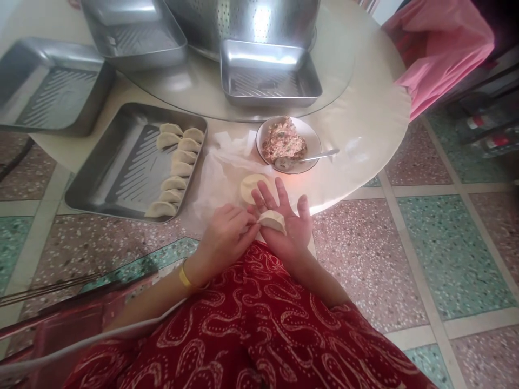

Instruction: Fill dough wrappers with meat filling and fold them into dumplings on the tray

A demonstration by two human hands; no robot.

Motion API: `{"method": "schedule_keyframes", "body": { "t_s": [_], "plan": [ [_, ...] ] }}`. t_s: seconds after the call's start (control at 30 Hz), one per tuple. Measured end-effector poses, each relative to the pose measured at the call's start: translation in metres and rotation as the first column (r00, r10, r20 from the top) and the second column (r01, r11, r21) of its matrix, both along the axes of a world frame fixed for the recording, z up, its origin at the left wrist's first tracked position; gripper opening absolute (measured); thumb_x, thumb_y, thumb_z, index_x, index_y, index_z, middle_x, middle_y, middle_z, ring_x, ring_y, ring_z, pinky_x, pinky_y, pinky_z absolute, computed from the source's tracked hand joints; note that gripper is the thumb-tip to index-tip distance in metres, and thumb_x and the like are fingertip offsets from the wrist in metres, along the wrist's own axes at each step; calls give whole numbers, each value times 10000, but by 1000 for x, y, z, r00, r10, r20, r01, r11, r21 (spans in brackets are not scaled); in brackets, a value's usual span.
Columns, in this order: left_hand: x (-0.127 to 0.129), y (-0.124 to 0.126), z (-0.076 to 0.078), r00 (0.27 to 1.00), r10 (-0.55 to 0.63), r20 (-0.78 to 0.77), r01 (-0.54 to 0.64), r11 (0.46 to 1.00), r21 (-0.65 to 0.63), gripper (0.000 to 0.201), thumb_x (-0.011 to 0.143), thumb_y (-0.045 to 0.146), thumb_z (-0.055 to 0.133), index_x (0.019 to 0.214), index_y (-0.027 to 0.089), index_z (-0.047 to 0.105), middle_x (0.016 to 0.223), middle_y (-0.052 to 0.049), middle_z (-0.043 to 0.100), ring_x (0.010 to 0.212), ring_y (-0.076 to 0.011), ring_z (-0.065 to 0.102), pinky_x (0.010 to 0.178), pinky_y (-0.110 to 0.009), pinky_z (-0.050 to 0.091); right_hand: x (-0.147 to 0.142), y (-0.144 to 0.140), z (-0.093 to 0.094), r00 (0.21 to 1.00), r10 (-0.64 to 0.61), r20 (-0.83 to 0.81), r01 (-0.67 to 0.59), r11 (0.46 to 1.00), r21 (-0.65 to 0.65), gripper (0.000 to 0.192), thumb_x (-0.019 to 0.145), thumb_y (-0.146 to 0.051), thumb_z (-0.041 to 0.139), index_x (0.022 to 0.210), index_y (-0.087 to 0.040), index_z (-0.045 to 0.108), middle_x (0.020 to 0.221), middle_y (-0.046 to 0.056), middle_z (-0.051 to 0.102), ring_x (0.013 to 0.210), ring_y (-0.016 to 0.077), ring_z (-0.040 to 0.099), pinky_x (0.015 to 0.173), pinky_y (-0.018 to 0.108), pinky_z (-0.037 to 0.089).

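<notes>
Far left: steel tray (101, 178) on tabletop (365, 124), a column of folded dumplings (176, 170) along its right side.

Near centre: left hand (225, 235) pinches the left end of a dumpling (272, 220), fingertips closed on the seam. Right hand (286, 224) lies palm-up, fingers spread, cradling it. Dough looks soft, light and easily torn; best held by the sealed rim, not the filled belly.

Just beyond: wrapper stack (251, 186). Right: filling bowl (288, 144) with spoon (312, 158).
</notes>
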State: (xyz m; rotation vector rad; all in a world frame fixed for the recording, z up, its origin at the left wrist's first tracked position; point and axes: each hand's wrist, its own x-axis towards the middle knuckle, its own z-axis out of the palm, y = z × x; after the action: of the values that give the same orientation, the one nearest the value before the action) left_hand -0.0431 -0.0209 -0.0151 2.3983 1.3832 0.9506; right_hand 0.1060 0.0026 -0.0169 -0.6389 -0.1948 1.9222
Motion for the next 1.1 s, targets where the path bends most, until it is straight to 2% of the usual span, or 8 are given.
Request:
{"method": "schedule_keyframes", "body": {
  "t_s": [0.13, 0.3, 0.53, 0.63, 0.73, 0.9, 1.03, 1.1],
  "plan": [
    [-5, 0, 6, 1000, 12, 12, -12, 1000, 8, 106, 911, 227, 576, 812, 189, 583, 768, -16, 673, 710, -157, 575, 678, -310, 473, -2, 2, 1, 1000, 14, -12, -14, 1000, -14, 527, 910, -661, 292, 1250, -367, 566, 1300, 22, 636, 1222, 222, 580, 904, 410, 509],
    [-13, 4, 17, 1000, 3, -27, -1, 998, 60, 103, 895, 241, 623, 974, 176, 613, 896, -51, 697, 818, -189, 592, 750, -344, 495, -9, 3, 5, 996, 57, -68, -61, 996, -66, 524, 926, -630, 277, 1250, -329, 558, 1227, 27, 672, 1161, 217, 601, 899, 412, 521],
    [-19, 6, 16, 995, -48, -84, 61, 986, 158, 51, 900, 182, 603, 944, 168, 627, 844, -47, 670, 789, -175, 575, 716, -328, 496, -20, 3, 8, 986, 103, -135, -117, 988, -103, 521, 940, -605, 265, 1260, -303, 544, 1187, 40, 693, 1085, 208, 616, 892, 394, 536],
    [-22, 5, 19, 994, -64, -86, 72, 993, 93, 215, 904, 229, 610, 1110, 167, 600, 1013, -84, 677, 932, -200, 616, 817, -358, 534, -22, 3, 6, 980, 144, -135, -155, 985, -77, 525, 946, -599, 235, 1270, -314, 534, 1225, 34, 682, 1051, 212, 624, 830, 396, 549],
    [-26, 5, 24, 985, -129, -111, 125, 991, -39, 351, 911, 270, 603, 1249, 188, 550, 1179, -113, 636, 1073, -223, 620, 879, -366, 551, -25, 3, 5, 976, 190, -104, -198, 978, -69, 533, 946, -595, 235, 1303, -324, 523, 1285, 32, 658, 1008, 215, 628, 770, 391, 550],
    [-33, 7, 25, 969, -206, -137, 177, 964, -197, 376, 936, 269, 560, 1311, 259, 536, 1257, -89, 609, 1029, -200, 656, 832, -339, 570, -32, 2, 11, 982, 178, -68, -188, 962, -196, 514, 944, -587, 317, 1327, -320, 532, 1287, 28, 658, 1061, 202, 622, 807, 356, 532],
    [-41, 5, 17, 981, -192, 36, 195, 960, -202, 296, 929, 213, 561, 1222, 227, 599, 1211, -85, 631, 1103, -187, 621, 906, -321, 536, -41, 1, 23, 983, 174, -64, -185, 949, -256, 487, 959, -550, 312, 1324, -312, 530, 1255, 22, 661, 1002, 181, 637, 777, 334, 538],
    [-47, 2, 11, 976, -122, 183, 168, 950, -262, 256, 914, 203, 578, 1163, 217, 635, 1135, -71, 652, 976, -149, 640, 836, -276, 538, -47, 0, 26, 983, 170, -68, -181, 956, -230, 487, 954, -546, 322, 1316, -301, 535, 1236, 26, 665, 967, 182, 645, 776, 335, 538]
  ]
}}
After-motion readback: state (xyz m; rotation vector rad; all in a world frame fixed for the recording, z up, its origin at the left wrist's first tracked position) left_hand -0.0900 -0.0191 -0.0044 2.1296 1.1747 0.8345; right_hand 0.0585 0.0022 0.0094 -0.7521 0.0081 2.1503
